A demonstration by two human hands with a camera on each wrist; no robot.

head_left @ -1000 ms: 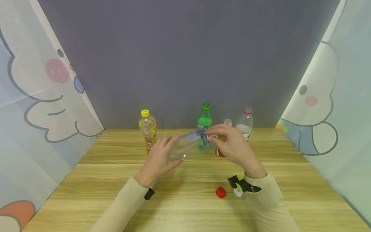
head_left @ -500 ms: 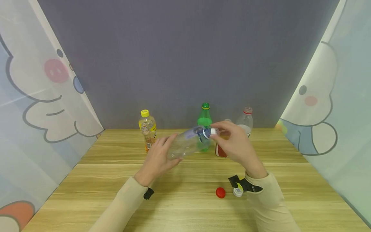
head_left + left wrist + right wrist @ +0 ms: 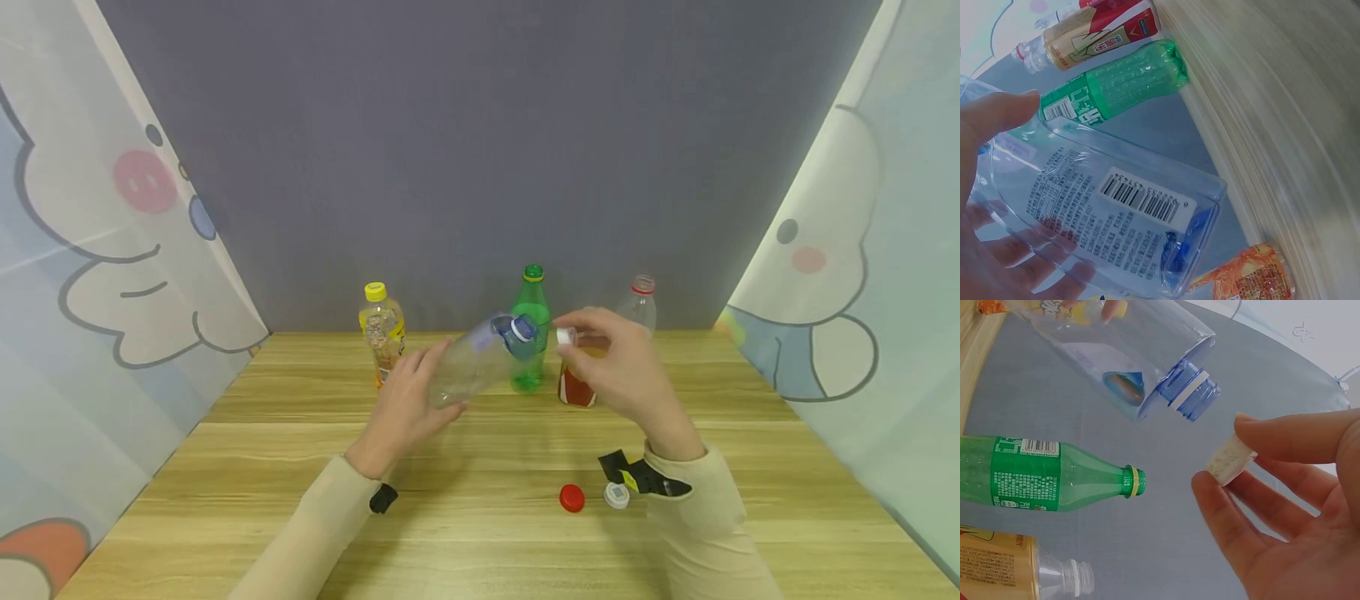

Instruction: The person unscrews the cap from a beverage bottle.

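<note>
- The clear bottle is held above the bench, tilted, its base low on the left and its bluish neck raised towards the right.
- Its long axis slants from the left hand up towards the fingertips of the right; the mouth is bare.
- The white cap is off the bottle, just beside the mouth on the right and apart from it, with a thin gap between them; it sits a little out of line with the neck.
- Of the two hands, the right is nearer the mouth, while the left has the body.
- The left hand grips the bottle's body, thumb on one side and fingers spread round the other.
- The right hand pinches the white cap between thumb and fingertips, the remaining fingers loosely bent.
- Behind the gap, the green bottle stands upright, uncapped.
- To its right, partly hidden by the right hand, is a red-labelled bottle, also uncapped in the right wrist view; farther right stands a bottle with a red neck ring.
- Beyond the left hand stands the yellow-capped bottle.
- Nearer the person, a red cap and a second white cap lie side by side, apart.
</note>
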